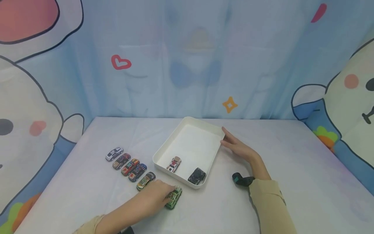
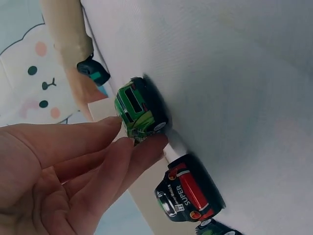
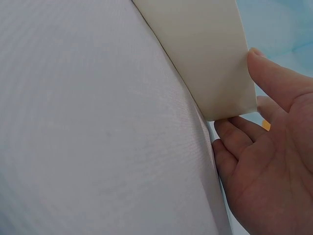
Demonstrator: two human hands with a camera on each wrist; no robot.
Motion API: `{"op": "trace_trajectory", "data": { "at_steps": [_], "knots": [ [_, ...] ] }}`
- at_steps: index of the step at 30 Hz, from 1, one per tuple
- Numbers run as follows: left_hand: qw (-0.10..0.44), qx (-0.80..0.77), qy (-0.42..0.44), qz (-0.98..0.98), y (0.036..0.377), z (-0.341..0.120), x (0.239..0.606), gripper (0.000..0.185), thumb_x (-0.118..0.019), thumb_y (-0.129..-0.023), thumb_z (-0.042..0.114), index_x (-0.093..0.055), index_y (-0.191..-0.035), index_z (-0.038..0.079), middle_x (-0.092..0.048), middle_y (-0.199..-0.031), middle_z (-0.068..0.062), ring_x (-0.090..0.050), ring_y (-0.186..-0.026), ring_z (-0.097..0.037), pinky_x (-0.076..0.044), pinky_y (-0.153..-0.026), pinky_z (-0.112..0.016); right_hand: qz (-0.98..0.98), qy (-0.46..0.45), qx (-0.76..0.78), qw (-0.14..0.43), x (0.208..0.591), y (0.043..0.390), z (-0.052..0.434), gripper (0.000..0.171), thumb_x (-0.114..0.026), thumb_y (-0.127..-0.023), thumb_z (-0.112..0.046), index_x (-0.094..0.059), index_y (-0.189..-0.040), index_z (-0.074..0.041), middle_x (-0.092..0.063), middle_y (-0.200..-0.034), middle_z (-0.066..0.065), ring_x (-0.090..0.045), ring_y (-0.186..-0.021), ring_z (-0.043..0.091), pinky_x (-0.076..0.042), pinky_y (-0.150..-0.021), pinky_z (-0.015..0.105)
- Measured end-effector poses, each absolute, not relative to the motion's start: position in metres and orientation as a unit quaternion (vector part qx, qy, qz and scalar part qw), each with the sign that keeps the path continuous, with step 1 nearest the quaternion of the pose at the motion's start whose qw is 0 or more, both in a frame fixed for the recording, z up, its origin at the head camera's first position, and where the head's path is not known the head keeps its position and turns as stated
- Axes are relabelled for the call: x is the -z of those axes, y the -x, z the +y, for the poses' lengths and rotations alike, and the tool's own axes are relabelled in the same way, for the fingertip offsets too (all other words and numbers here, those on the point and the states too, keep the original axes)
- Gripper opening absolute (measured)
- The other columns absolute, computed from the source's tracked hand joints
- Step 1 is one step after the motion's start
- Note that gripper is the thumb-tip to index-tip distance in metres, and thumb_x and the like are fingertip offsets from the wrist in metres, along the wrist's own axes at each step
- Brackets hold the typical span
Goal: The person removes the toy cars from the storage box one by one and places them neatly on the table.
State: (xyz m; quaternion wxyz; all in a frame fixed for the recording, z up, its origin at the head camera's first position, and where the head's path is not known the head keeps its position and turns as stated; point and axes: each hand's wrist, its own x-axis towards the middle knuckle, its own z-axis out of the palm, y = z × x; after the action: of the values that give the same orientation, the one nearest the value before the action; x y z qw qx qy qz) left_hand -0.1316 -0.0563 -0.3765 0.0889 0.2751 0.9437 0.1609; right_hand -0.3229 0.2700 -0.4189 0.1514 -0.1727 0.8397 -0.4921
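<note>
My left hand (image 1: 162, 192) lies low on the table with fairly straight fingers, their tips touching a green toy car (image 1: 173, 197). In the left wrist view that hand (image 2: 128, 139) meets the rear end of the green car (image 2: 141, 110), and the thumb is out of sight. A white tray (image 1: 190, 123) stands in the middle, with a white-and-red car (image 1: 174, 163) and a black car (image 1: 197, 175) inside. My right hand (image 1: 231, 142) rests flat against the tray's right corner. Close up, the right hand (image 3: 257, 132) has its thumb along the tray wall (image 3: 210, 58) and its fingers by the corner.
Several toy cars stand in a slanted row left of the tray, from a white one (image 1: 114, 153) to the nearest one (image 1: 145, 180); a black-and-red car (image 2: 190, 193) sits just beside my left fingers. A printed curtain hangs behind the table.
</note>
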Motion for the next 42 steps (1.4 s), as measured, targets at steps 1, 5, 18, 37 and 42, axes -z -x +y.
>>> {"op": "trace_trajectory", "data": {
  "at_steps": [1, 5, 18, 37, 42],
  "knots": [
    [0.083, -0.155, -0.278, 0.944, 0.131, -0.057, 0.374, 0.03, -0.072, -0.078, 0.01, -0.067, -0.107, 0.004, -0.068, -0.089, -0.005, -0.062, -0.075, -0.011, -0.05, -0.063, -0.022, 0.839, 0.174, 0.493, 0.152, 0.419, 0.323, 0.27, 0.07, -0.046, -0.099, -0.029, 0.0, -0.151, -0.019, 0.003, -0.154, 0.016, -0.005, -0.138, 0.037, -0.008, -0.107, 0.055],
    [0.067, -0.149, -0.302, 0.939, 0.136, -0.058, 0.36, 0.035, -0.071, -0.08, 0.006, -0.065, -0.114, 0.009, -0.067, -0.099, -0.004, -0.063, -0.086, -0.015, -0.051, -0.073, -0.027, 0.837, 0.177, 0.494, 0.155, 0.418, 0.323, 0.27, 0.07, -0.046, -0.099, -0.028, 0.0, -0.151, -0.02, 0.003, -0.154, 0.015, -0.005, -0.138, 0.037, -0.008, -0.107, 0.055],
    [-0.023, 0.091, -0.562, 0.822, 0.213, -0.019, 0.341, 0.045, -0.062, -0.088, 0.0, -0.056, -0.128, 0.017, -0.055, -0.126, 0.001, -0.053, -0.112, -0.011, -0.044, -0.087, -0.019, 0.837, 0.185, 0.494, 0.147, 0.423, 0.32, 0.27, 0.076, -0.05, -0.097, -0.035, -0.002, -0.151, -0.014, 0.002, -0.154, 0.017, -0.006, -0.137, 0.038, -0.01, -0.107, 0.054],
    [-0.056, 0.205, -0.637, 0.741, 0.226, 0.001, 0.367, 0.027, -0.062, -0.091, 0.017, -0.064, -0.117, 0.024, -0.053, -0.125, 0.007, -0.053, -0.107, -0.005, -0.045, -0.079, -0.015, 0.843, 0.165, 0.491, 0.145, 0.419, 0.319, 0.27, 0.07, -0.048, -0.098, -0.031, -0.003, -0.151, -0.019, -0.001, -0.154, 0.015, -0.007, -0.138, 0.036, -0.011, -0.107, 0.055],
    [-0.044, 0.209, -0.624, 0.752, 0.224, 0.003, 0.368, 0.029, -0.063, -0.09, 0.016, -0.064, -0.118, 0.023, -0.054, -0.122, 0.007, -0.054, -0.103, -0.005, -0.045, -0.078, -0.015, 0.843, 0.166, 0.49, 0.146, 0.418, 0.319, 0.269, 0.074, -0.05, -0.097, -0.035, -0.002, -0.151, -0.018, 0.0, -0.154, 0.017, -0.008, -0.137, 0.037, -0.011, -0.106, 0.055]
  ]
}}
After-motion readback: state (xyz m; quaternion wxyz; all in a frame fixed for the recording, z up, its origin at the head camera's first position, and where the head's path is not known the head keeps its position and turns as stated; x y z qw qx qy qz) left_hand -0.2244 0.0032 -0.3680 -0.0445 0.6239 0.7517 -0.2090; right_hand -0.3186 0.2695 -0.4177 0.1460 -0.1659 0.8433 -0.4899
